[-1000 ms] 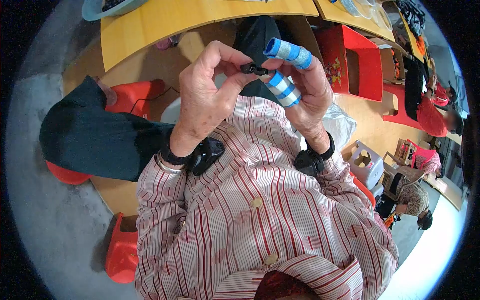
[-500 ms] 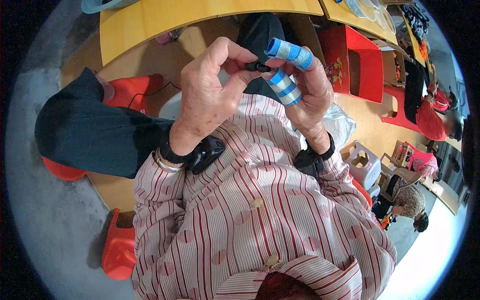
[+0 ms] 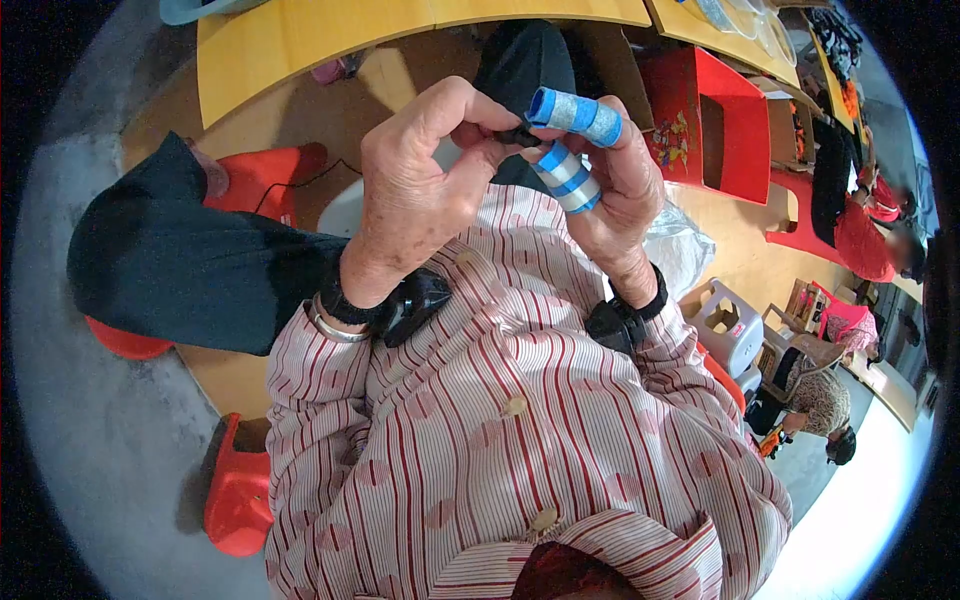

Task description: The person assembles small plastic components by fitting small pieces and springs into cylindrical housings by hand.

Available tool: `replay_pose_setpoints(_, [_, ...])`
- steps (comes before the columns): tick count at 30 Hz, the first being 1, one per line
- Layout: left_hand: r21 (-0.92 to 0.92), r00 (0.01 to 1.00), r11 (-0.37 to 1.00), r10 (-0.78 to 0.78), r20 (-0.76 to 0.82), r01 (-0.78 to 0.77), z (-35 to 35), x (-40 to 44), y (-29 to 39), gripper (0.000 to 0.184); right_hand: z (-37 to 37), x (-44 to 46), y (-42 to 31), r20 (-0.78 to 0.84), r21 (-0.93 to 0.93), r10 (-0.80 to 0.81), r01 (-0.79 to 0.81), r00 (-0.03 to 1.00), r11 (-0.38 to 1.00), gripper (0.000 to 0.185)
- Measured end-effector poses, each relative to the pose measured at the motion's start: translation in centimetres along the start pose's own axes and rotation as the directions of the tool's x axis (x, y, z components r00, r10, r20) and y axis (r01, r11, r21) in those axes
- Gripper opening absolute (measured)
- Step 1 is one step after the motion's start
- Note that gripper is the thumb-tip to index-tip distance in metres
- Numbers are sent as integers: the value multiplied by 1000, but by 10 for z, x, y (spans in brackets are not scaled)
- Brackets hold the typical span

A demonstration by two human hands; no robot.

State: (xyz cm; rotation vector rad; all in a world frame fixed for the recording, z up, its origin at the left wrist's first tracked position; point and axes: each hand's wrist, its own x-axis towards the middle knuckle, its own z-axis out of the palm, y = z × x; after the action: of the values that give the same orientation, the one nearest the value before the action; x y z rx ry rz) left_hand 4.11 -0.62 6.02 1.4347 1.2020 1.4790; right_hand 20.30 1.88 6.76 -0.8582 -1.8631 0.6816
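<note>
the small black part (image 3: 514, 136) is at twelve o'clock. the left hand (image 3: 412, 190) pinches its nine o'clock end between thumb and forefinger; the right hand (image 3: 615, 178) grips from three o'clock, exact hold partly hidden. light, even pressure should keep it steady.

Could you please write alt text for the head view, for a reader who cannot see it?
A person's left hand and right hand pinch a small black part; blue-and-white wraps cover two right-hand digits. Below is a red-striped shirt; above, a yellow tabletop.
</note>
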Motion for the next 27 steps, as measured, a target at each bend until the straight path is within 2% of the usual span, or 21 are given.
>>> replay_pose_setpoints(3, [-6, 999, 999, 47, -5, -47, 0, 0, -6, 16, -1, 3, -1, 16, -62, -51, 52, 999, 997, 30])
replay_pose_setpoints(6, [-25, 1000, 999, 27, 0, -27, 1, -1, -6, 16, -3, 2, 2, 25, -88, -122, 124, 992, 988, 32])
replay_pose_setpoints(8, [8, 999, 999, 40, 18, -40, 0, 0, -7, 17, -7, 1, 4, 74, -109, -156, 164, 985, 980, 36])
replay_pose_setpoints(12, [131, 995, 988, 68, 66, -77, -2, -1, -2, 18, -9, 3, 0, 88, -180, -203, 216, 975, 960, 30])
replay_pose_setpoints(14, [90, 995, 994, 52, 84, -59, -1, -2, -6, 19, -11, 7, 1, 115, -228, -275, 295, 954, 928, 28])
replay_pose_setpoints(18, [76, 987, 996, 37, 157, -49, -5, 0, -3, 21, -10, 5, 3, 97, -237, -263, 279, 960, 931, 28])
replay_pose_setpoints(21, [34, 981, 999, -23, 194, 17, -6, 0, -1, 21, -11, 3, 2, 70, -220, -234, 244, 970, 944, 29])
replay_pose_setpoints(24, [-41, 980, 999, 23, 196, -15, -8, 1, -5, 17, -11, 0, 3, 58, -229, -221, 228, 974, 946, 31])
replay_pose_setpoints(27, [-191, 978, 972, -105, 182, 140, -3, -2, -3, 13, -11, 0, 3, 72, -234, -240, 250, 968, 939, 35])
